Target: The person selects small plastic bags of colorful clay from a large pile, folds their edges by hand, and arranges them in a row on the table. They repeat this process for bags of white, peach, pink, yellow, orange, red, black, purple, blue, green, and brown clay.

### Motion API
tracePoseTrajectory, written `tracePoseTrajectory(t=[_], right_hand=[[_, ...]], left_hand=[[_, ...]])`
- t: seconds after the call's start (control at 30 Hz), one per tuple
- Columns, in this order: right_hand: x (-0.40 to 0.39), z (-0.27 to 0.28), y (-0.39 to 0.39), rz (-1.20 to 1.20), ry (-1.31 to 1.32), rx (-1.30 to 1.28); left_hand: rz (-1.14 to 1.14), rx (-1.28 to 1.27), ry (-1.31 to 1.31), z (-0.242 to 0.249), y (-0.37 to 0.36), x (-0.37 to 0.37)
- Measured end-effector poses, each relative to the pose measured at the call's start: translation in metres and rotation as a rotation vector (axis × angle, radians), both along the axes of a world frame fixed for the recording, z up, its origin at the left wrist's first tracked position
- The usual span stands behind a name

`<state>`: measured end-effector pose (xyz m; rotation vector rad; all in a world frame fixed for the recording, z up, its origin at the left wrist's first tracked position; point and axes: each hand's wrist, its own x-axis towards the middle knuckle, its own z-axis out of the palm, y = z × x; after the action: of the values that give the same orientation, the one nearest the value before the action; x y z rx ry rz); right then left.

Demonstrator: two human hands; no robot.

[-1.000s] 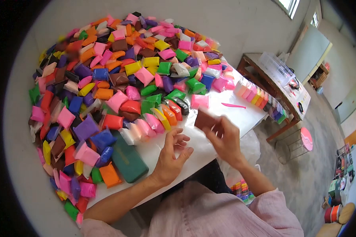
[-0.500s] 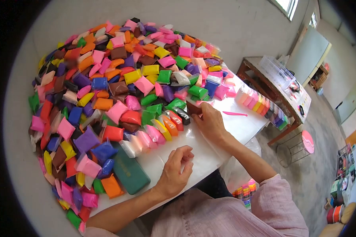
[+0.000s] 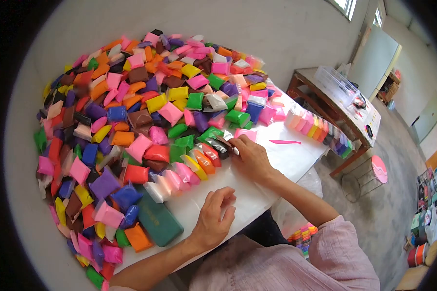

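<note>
My right hand [image 3: 250,157] pinches a brown packet [image 3: 223,141] at the end of a row of packets, right beside a black packet [image 3: 219,149]. The row runs down to the left through red, orange [image 3: 202,162], yellow [image 3: 194,167], pink [image 3: 185,173] and white [image 3: 155,191] packets. My left hand [image 3: 213,220] hovers over the near edge of the white table surface [image 3: 272,160], palm turned inward, fingers curved and apart, with nothing in it. A dark green case [image 3: 159,220] lies left of that hand.
A large heap of coloured packets [image 3: 107,179] covers the left and back of the table. A pink plastic knife [image 3: 285,142] and a second packet row [image 3: 320,131] lie to the right. Beyond stand a wooden table [image 3: 308,77] and a pink-topped stool [image 3: 379,169].
My right hand has moved left and down, bringing the brown packet against the black end of the row. My left hand stays nearly in place, its fingers slightly more spread.
</note>
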<state>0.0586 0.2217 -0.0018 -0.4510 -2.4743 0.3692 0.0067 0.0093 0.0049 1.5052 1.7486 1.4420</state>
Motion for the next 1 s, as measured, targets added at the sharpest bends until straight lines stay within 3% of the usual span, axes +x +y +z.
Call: tracePoseTrajectory(t=[0.67, 0.87, 1.0], right_hand=[[0.05, 0.013, 0.004, -0.07, 0.031, 0.003], [0.042, 0.018, 0.023, -0.076, 0.048, 0.049], [0.029, 0.007, 0.032, -0.096, 0.032, 0.082]], left_hand=[[0.007, 0.01, 0.045, -0.002, -0.001, 0.001], [-0.015, 0.014, 0.128, 0.002, -0.001, 0.001], [-0.066, 0.071, 0.348, 0.005, 0.0, 0.002]])
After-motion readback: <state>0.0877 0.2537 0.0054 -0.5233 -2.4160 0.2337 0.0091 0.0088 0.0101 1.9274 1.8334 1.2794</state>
